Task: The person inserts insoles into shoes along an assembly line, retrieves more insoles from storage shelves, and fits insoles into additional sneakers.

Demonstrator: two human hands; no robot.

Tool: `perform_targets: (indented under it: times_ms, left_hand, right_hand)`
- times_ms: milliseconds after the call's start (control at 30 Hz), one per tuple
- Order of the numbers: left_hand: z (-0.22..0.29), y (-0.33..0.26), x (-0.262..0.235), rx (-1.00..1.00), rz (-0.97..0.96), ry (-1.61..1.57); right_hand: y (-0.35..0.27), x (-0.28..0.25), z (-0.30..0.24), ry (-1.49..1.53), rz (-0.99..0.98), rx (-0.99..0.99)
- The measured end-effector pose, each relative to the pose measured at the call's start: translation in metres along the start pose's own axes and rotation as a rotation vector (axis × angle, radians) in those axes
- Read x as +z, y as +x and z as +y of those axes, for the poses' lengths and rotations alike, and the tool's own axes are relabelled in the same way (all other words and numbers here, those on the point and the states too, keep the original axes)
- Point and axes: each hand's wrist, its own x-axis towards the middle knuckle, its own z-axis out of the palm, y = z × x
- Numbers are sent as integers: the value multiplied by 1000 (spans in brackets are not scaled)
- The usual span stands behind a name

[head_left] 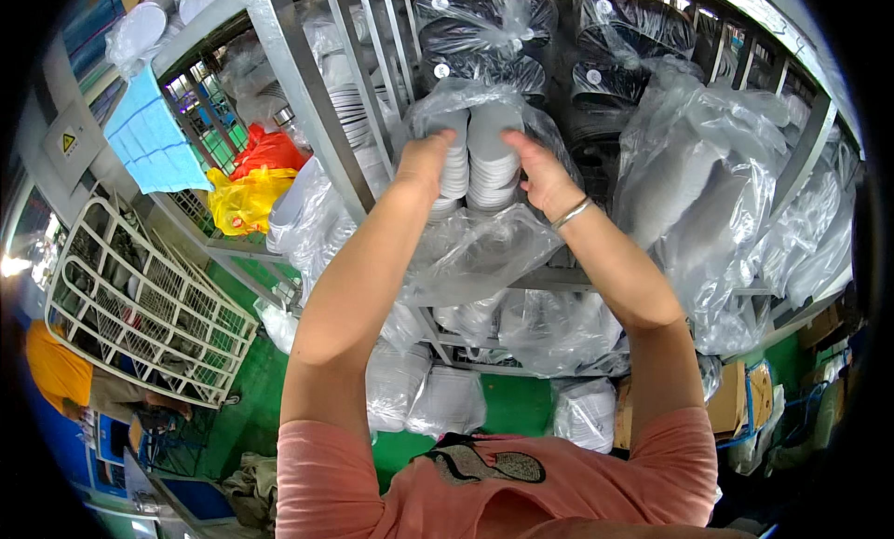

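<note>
Two side-by-side stacks of grey, sole-shaped insoles stand in an opened clear plastic bag (484, 250) on a metal rack straight ahead. My left hand (426, 162) grips the outer side of the left insole stack (453, 171), its thumb near the top edge; its other fingers are mostly hidden. My right hand (548, 174) is at the outer side of the right insole stack (494, 157), thumb over the top insole's edge and fingers curled against the side. A silver bangle (572, 213) circles my right wrist. The bag's film is folded back around both stacks.
Bagged dark insoles (484, 27) lie behind the stacks. A large clear bag of pale pieces (698, 166) hangs on the right. Metal rack bars (312, 101) rise on the left, near a white wire cart (149, 301). Cardboard boxes (740, 399) stand at lower right.
</note>
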Motion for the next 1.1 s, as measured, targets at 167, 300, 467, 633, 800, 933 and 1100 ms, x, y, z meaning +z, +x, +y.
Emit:
perform_targets:
  times_ms: [167, 300, 467, 633, 800, 933, 1100]
  left_hand:
    - [2, -7, 4, 15, 76, 75]
    - [-4, 12, -7, -35, 101, 36]
    - [-2, 7, -8, -48, 13, -179]
    - [4, 11, -8, -83, -98, -381]
    - [1, -52, -25, -7, -233, -514]
    - [-57, -157, -73, -7, -391, -507]
    - [-132, -256, -117, -221, -539, -355]
  right_hand:
    - [6, -2, 2, -3, -32, -157]
    - [15, 2, -3, -148, 14, -178]
    - [11, 6, -9, -213, 63, -181]
    - [18, -11, -10, 319, 43, -48]
    - [-48, -35, -8, 490, -78, -305]
    - [-141, -52, 46, 659, -38, -234]
    - [-212, -64, 154, 382, -175, -158]
